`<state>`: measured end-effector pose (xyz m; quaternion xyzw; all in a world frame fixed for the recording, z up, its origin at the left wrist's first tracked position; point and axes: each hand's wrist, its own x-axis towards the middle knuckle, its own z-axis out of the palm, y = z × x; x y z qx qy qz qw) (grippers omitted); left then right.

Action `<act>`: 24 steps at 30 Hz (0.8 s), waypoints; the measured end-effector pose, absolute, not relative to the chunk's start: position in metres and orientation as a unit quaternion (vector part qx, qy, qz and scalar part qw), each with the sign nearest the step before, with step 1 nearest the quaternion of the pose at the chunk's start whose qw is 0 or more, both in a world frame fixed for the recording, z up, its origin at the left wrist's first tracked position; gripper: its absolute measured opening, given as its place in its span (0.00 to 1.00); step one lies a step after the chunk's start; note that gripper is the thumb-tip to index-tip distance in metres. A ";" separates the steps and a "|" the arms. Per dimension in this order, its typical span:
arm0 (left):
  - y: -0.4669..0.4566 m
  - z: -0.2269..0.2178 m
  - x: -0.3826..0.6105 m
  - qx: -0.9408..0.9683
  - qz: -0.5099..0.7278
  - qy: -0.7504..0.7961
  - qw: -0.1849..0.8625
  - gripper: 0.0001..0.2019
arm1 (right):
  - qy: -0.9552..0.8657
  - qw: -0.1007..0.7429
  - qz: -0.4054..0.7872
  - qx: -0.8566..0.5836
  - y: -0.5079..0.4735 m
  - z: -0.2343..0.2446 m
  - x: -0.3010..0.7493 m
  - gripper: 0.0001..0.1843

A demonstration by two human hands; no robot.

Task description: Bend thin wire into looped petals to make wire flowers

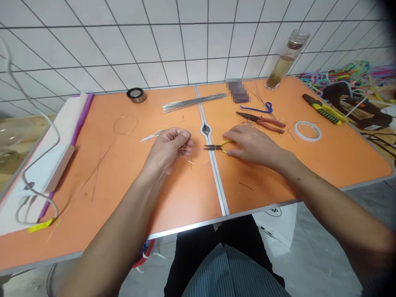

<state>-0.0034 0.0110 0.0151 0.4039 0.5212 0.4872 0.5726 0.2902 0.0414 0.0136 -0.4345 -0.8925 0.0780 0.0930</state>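
Note:
My left hand (171,148) is closed, thumb against fingers, on a thin wire (188,160) whose loose end trails out below the fingertips. How the wire is shaped inside the hand is hidden. To its right, my right hand (252,144) has thumb and fingers about the yellow handles of small needle-nose pliers (213,147). Their dark jaws point left, over the metal seam of the table. Behind the right hand lie larger pliers with red handles (269,123). A small bunch of cut wires (152,136) is just behind the left hand.
On the orange table (182,206) are a wire bundle (194,102), a black tape roll (136,95), a white tape roll (308,131), a utility knife (321,109) and a glue gun (355,105). A glass bottle (286,62) stands at the back; a white cable (46,115) hangs left.

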 end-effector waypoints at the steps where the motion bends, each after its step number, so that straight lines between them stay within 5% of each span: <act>1: 0.011 0.017 -0.003 0.396 0.489 0.517 0.580 0.14 | -0.901 0.067 0.065 -0.425 0.040 0.009 0.289 0.25; 16: 0.012 0.025 -0.009 0.351 0.502 0.406 0.678 0.10 | -0.886 -0.004 -0.149 -0.439 0.014 -0.022 0.286 0.17; 20: 0.009 0.028 -0.008 0.346 0.503 0.403 0.682 0.09 | -0.854 0.041 -0.068 -0.515 0.010 -0.023 0.287 0.18; 24: 0.008 0.028 -0.007 0.378 0.507 0.409 0.658 0.11 | -0.798 0.152 0.183 -0.553 0.012 -0.012 0.280 0.22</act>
